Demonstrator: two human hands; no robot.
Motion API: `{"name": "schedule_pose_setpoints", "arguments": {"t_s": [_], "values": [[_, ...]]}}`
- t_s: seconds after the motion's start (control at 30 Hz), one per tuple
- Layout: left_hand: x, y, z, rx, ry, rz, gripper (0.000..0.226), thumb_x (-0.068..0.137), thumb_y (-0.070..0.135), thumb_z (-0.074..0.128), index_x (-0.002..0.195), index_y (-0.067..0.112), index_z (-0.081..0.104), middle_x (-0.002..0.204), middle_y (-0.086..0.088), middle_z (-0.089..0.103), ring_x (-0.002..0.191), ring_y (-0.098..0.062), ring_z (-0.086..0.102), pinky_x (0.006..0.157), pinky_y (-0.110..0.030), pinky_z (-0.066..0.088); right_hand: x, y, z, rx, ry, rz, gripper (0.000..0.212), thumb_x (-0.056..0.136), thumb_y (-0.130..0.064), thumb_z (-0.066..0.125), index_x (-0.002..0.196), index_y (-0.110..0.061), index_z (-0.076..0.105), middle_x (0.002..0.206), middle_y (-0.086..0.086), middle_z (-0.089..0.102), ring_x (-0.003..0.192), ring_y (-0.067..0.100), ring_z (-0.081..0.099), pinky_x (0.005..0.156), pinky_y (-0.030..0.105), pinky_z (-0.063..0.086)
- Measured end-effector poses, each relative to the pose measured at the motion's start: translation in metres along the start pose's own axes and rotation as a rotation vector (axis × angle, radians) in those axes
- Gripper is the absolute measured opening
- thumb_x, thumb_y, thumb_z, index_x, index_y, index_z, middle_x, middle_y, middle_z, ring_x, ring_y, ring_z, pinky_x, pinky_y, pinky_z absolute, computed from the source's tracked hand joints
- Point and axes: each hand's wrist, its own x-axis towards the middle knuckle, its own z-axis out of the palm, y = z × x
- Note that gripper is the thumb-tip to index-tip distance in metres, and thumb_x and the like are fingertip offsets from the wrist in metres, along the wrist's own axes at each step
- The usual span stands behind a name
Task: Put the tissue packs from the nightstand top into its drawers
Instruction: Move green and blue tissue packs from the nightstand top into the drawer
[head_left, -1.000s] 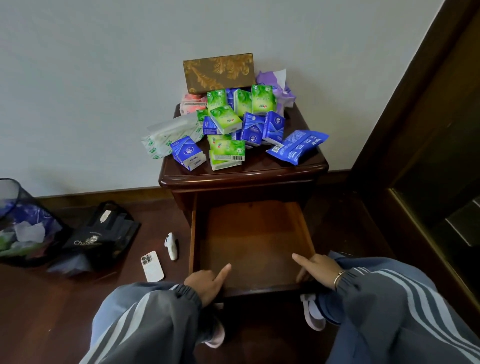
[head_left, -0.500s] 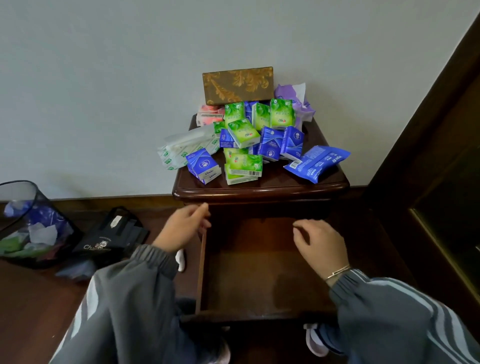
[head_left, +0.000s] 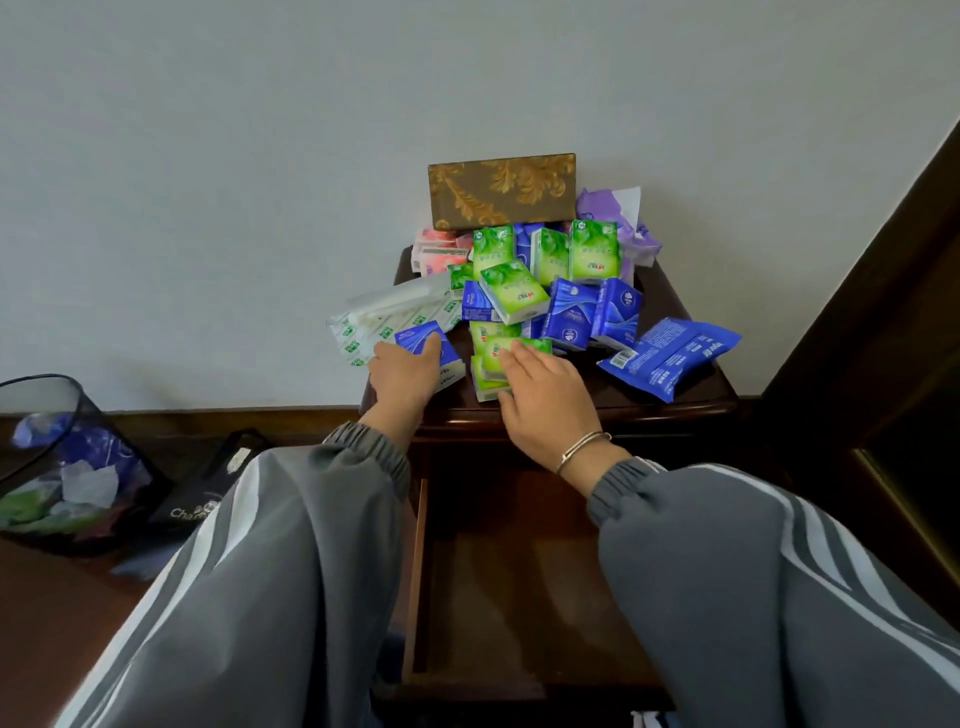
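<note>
Grey striped sleeves (head_left: 260, 571) fill the bottom of the frame and reach over the drawer (head_left: 519, 571), which stands open at lower centre. It sits directly under the arms, presumably so packs can go straight down into it, and what shows of its wooden floor holds no pack. Just above, at mid-frame, both hands are at the front of the nightstand (head_left: 675, 415). The left hand (head_left: 408, 371) curls round a blue pack (head_left: 415, 332) at the front left corner, fingers on its left side and thumb over its top. The pack sits inside the grasp, with its far end showing beyond the knuckles. The right hand (head_left: 545, 395) lies on a green pack (head_left: 491, 345) that tops a small stack, fingers nearly straight across it and thumb at the stack's near edge. It touches the pack but does not look closed on it, and the pack is under the fingertips, not in the palm. Taking the nearest packs first seems sensible, since the heap of green and blue packs (head_left: 571, 312) behind leans on itself. A long white pack (head_left: 384, 312) overhangs the left edge and a soft blue pack (head_left: 670, 358) lies at the right. Farthest back, pink packs (head_left: 436, 252), a purple pack (head_left: 602, 210) and a gold box (head_left: 501, 189) sit by the wall (head_left: 260, 156).
</note>
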Motion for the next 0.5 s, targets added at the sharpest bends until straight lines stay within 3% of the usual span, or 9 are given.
{"name": "schedule_pose_setpoints", "arguments": {"t_s": [0.13, 0.27, 0.43, 0.5], "values": [[0.015, 0.007, 0.000, 0.039, -0.130, -0.078, 0.066, 0.077, 0.045, 0.067, 0.125, 0.003, 0.050, 0.129, -0.018, 0.054, 0.115, -0.032, 0.055, 0.095, -0.040, 0.050, 0.015, 0.009, -0.014, 0.038, -0.049, -0.004, 0.040, 0.093, -0.017, 0.042, 0.133, -0.020, 0.049, 0.141, 0.002, 0.049, 0.119, 0.027, 0.048, 0.098, 0.039, 0.036], [0.019, 0.002, -0.006, 0.005, -0.186, -0.070, 0.063, 0.074, 0.042, 0.073, 0.120, 0.003, 0.056, 0.127, -0.020, 0.056, 0.118, -0.033, 0.053, 0.100, -0.045, 0.047, 0.023, 0.014, -0.019, 0.028, -0.099, -0.003, 0.043, 0.089, -0.007, 0.047, 0.128, -0.026, 0.055, 0.130, -0.001, 0.057, 0.112, 0.028, 0.052, 0.091, 0.039, 0.043], [-0.013, -0.005, -0.006, 0.064, -0.058, 0.106, 0.068, 0.073, 0.043, 0.074, 0.122, 0.007, 0.046, 0.130, -0.014, 0.035, 0.104, -0.030, 0.057, 0.092, -0.043, 0.052, 0.027, 0.015, -0.019, 0.012, -0.121, 0.014, 0.046, 0.090, -0.006, 0.047, 0.127, -0.032, 0.056, 0.127, -0.002, 0.058, 0.110, 0.027, 0.053, 0.090, 0.039, 0.043], [-0.025, -0.012, -0.009, -0.071, -0.015, 0.153, 0.066, 0.073, 0.037, 0.077, 0.122, 0.008, 0.045, 0.128, -0.012, 0.043, 0.105, -0.026, 0.058, 0.092, -0.043, 0.051, 0.026, 0.016, -0.020, 0.007, -0.130, 0.018, 0.042, 0.092, -0.010, 0.046, 0.125, -0.033, 0.057, 0.128, -0.003, 0.056, 0.113, 0.025, 0.050, 0.091, 0.039, 0.039]]}}
